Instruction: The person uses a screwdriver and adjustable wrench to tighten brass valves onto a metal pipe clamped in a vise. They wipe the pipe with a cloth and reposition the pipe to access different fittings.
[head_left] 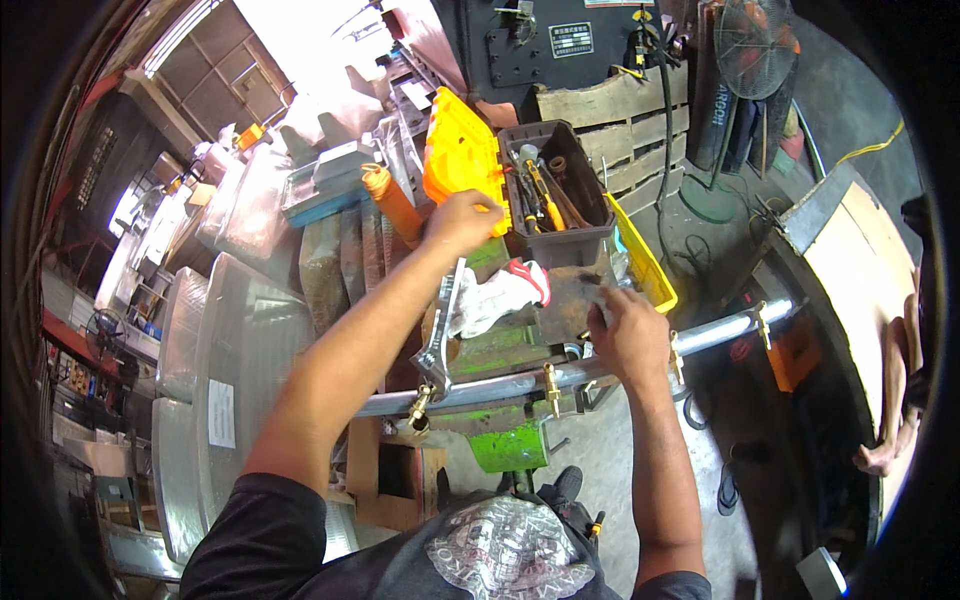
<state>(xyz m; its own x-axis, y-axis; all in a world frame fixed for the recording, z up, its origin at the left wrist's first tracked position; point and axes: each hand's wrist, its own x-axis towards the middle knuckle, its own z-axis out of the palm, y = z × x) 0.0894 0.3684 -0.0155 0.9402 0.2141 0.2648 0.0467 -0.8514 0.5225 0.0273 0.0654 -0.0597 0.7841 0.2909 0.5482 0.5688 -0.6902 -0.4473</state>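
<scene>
My left hand (463,224) is at the near edge of the toolbox's open yellow lid (455,150), fingers curled; whether they grip anything is hidden. My right hand (632,332) hovers empty, fingers bent but apart, just beyond a grey metal pipe (590,373) that runs crosswise before me. Along this pipe sit several brass valves (552,390). Tools lie inside the dark toolbox (560,245), including yellow-handled pliers (547,195). Below my left wrist, a silver wrench (440,325) slants down to the pipe, beside a white glove (497,300) with a red cuff.
A yellow tray (645,262) stands right of the toolbox. An orange bottle (392,202) is left of the lid. Beneath the pipe is a green metal part (508,450). Clear-wrapped bundles (250,350) fill the left. At far right, another person's arm (893,385) shows beside cardboard.
</scene>
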